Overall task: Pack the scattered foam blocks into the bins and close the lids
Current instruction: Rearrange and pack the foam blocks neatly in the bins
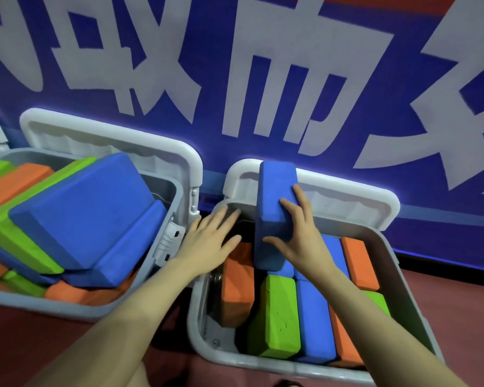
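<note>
Right hand [302,241] grips an upright blue foam block [274,216], fingers [298,194] and thumb wrapped round it, over the right bin [403,252] at 5 o'clock. Left hand [210,236] is flat, fingers spread, resting at that bin's far-left rim corner. Inside: green block [277,317], blue and orange blocks packed side by side; open gap along the left wall beside an orange block [236,289]. Its lid [347,194] leans open against the blue wall. Left bin [162,247] at 9 o'clock is overfilled, a big blue block [87,210] above the rim, lid [109,143] open. The bins nearly touch; red floor [464,331] lies at 4 o'clock.
</note>
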A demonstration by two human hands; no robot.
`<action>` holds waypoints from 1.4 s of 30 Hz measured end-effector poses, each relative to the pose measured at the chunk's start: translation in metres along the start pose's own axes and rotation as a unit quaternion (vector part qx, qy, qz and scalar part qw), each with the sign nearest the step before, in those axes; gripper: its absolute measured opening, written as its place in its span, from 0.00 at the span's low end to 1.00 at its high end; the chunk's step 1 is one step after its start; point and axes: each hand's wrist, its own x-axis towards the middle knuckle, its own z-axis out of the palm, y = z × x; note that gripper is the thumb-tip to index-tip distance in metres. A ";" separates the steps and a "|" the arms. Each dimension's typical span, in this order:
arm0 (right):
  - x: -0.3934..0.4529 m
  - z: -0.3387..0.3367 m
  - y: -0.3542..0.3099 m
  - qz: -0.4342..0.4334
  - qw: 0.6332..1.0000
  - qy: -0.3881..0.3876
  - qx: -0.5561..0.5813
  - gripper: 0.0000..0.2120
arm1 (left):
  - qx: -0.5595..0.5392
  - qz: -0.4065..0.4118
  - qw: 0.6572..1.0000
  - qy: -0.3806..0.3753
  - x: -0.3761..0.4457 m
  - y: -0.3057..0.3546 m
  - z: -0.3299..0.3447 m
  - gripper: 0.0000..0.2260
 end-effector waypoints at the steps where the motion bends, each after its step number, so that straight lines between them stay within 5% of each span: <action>1: -0.003 -0.001 -0.001 -0.010 1.000 0.005 0.005 0.36 | -0.020 0.022 0.999 0.018 0.003 0.005 -0.007 0.35; 5: -0.007 -0.013 -0.017 -0.012 0.999 0.021 0.038 0.36 | -0.076 0.100 0.991 0.043 0.008 0.014 -0.030 0.30; 9: -0.020 -0.022 -0.024 0.007 0.999 -0.006 0.047 0.40 | -0.107 0.158 0.981 0.030 -0.003 0.022 -0.030 0.36; 16: -0.054 -0.048 -0.014 -0.002 1.000 0.028 -0.013 0.36 | -0.159 0.180 0.971 0.024 -0.007 0.057 -0.033 0.35; 20: -0.071 -0.064 -0.005 0.062 0.997 0.028 -0.045 0.36 | -0.131 0.208 0.969 0.017 0.002 0.084 -0.021 0.35; 25: -0.073 -0.065 0.002 0.106 0.986 0.018 -0.126 0.45 | -0.124 0.226 0.966 0.007 0.007 0.085 -0.001 0.30; 30: -0.069 -0.056 0.002 0.078 0.992 0.037 -0.095 0.44 | -0.065 0.152 0.986 -0.031 -0.002 0.048 0.034 0.36; 35: -0.070 -0.032 0.010 0.026 0.994 0.101 -0.031 0.39 | 0.030 0.048 0.982 -0.181 -0.014 0.030 0.086 0.43; 42: -0.068 -0.028 0.013 0.003 0.992 0.121 0.019 0.35 | -0.047 0.028 0.982 -0.182 0.005 0.042 0.115 0.42</action>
